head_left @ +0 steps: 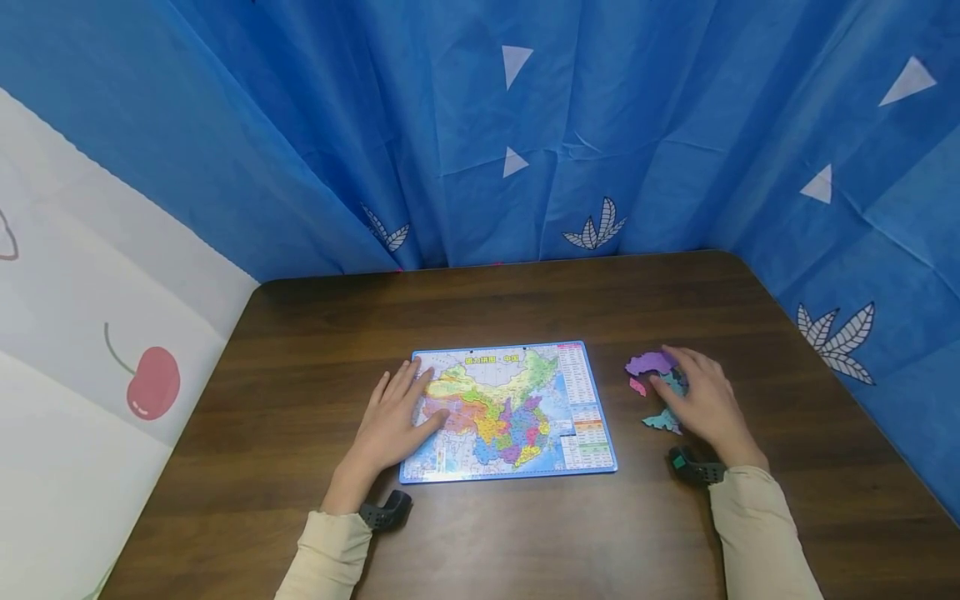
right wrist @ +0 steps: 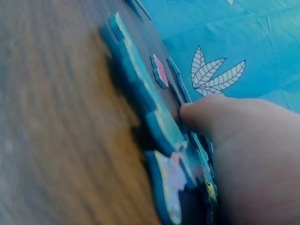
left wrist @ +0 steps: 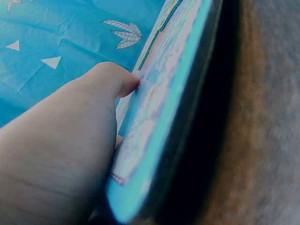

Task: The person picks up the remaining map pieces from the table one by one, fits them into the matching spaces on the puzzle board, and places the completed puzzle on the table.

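Observation:
A map puzzle board [head_left: 558,421] with a blue rim lies flat on the table, its coloured provinces showing. My left hand [head_left: 390,421] rests on the board's left side with fingers spread. In the left wrist view, the thumb [left wrist: 110,77] touches the board's face. To the right of the board, my right hand [head_left: 705,400] lies over several loose puzzle pieces, its thumb and fingers apart. A purple piece [head_left: 648,362] is by the fingertips, with a small pink piece [head_left: 637,387] below it. A teal piece [head_left: 662,421] sits under the thumb side. The palm hides other pieces.
The dark wooden table [head_left: 300,392] has a blue curtain [head_left: 465,108] hanging behind it and along the right. A white cloth with a cherry print [head_left: 153,383] hangs at the left. Each wrist wears a black strap device [head_left: 386,512].

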A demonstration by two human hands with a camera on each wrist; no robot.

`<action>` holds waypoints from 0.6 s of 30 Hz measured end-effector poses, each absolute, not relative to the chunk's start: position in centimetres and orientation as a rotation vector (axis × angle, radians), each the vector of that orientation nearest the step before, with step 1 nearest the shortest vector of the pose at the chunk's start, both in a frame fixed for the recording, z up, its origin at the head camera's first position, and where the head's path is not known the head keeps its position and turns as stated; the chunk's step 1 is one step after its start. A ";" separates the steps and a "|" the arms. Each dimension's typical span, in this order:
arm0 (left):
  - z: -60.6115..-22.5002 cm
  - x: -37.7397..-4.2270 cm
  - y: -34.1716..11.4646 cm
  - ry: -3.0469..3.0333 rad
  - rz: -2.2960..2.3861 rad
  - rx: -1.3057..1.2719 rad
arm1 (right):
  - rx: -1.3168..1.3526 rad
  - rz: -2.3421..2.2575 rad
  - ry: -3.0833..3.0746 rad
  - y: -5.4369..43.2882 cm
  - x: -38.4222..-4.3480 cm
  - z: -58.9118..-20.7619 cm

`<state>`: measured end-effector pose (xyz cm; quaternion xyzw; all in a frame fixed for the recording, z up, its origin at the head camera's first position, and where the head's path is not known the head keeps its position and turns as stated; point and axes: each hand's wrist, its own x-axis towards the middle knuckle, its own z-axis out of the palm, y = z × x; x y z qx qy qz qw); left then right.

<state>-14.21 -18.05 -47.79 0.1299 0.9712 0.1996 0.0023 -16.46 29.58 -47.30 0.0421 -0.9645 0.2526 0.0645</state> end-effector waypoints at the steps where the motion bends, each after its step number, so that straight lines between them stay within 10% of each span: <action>1: -47.8 -14.2 -18.1 3.047 0.624 0.408 | 0.130 0.767 -2.904 29.6 -16.5 -47.3; 18: -47.7 -14.1 -18.0 3.042 0.628 0.400 | 0.101 0.766 -2.853 29.6 -16.4 -47.6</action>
